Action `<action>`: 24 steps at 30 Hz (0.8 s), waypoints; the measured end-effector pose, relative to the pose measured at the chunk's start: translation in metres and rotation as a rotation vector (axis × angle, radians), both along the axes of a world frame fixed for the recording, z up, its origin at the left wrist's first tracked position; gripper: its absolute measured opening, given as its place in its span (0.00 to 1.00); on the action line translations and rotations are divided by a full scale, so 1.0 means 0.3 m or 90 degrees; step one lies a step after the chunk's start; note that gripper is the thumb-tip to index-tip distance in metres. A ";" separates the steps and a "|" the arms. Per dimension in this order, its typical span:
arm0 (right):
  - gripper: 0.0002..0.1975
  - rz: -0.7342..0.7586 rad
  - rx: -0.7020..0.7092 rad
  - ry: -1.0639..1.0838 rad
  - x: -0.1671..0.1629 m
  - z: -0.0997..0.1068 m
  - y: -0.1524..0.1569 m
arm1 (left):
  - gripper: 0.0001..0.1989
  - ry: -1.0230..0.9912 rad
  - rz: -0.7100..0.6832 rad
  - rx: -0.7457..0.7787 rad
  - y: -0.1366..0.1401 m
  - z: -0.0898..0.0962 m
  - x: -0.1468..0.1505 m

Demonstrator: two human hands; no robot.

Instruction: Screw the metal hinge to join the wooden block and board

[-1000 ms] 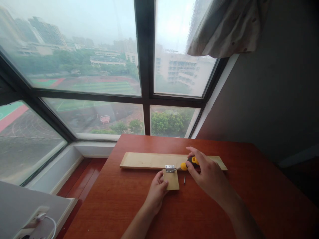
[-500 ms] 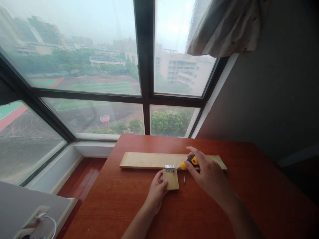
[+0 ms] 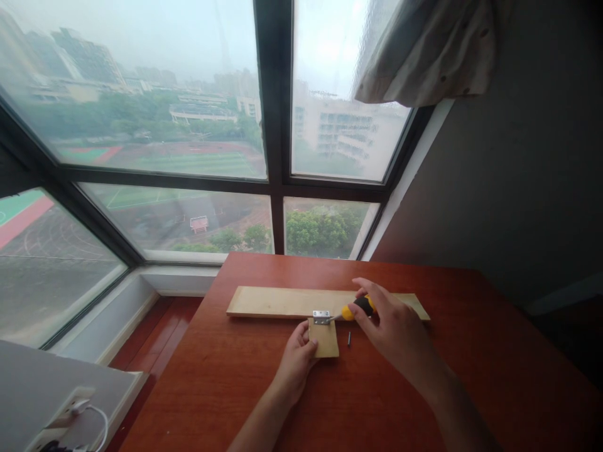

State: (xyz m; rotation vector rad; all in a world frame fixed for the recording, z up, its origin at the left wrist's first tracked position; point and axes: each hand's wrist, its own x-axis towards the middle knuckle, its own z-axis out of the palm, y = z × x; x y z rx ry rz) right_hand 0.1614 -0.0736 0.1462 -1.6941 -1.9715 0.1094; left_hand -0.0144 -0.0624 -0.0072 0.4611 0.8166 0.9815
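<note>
My left hand [image 3: 298, 359] is closed on the left edge of a small square wooden board [image 3: 325, 342], thumb on top. A silver metal hinge [image 3: 321, 317] sits at the far edge of that board. My right hand [image 3: 393, 326] grips the yellow and black handle of a screwdriver [image 3: 360, 308], index finger raised. Its shaft slants left and its tip meets the right side of the hinge. On the table, just right of the small board, lies a short metal pin-like piece [image 3: 349, 339]. Behind the hinge stretches a long pale plank [image 3: 277, 302], partly covered by my right hand.
The reddish-brown wooden table [image 3: 226, 389] reaches to dark-framed windows [image 3: 277, 125] at the back. A curtain [image 3: 428, 56] hangs at the upper right beside a grey wall [image 3: 509, 188]. At the lower left a white plug [image 3: 80, 408] sits in a wall socket.
The screwdriver handle has turned in my right hand, with more black showing on top now. Both hands and the small board keep their places.
</note>
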 end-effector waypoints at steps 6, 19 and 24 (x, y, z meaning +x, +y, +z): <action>0.22 0.032 0.002 0.028 0.001 0.003 -0.009 | 0.26 -0.008 0.003 0.008 -0.005 0.011 -0.001; 0.16 -0.012 0.000 0.071 0.027 -0.022 -0.005 | 0.26 0.011 0.009 -0.007 -0.002 0.016 -0.001; 0.20 0.003 -0.008 0.079 0.027 -0.013 -0.020 | 0.27 0.008 0.009 -0.010 -0.003 0.014 -0.002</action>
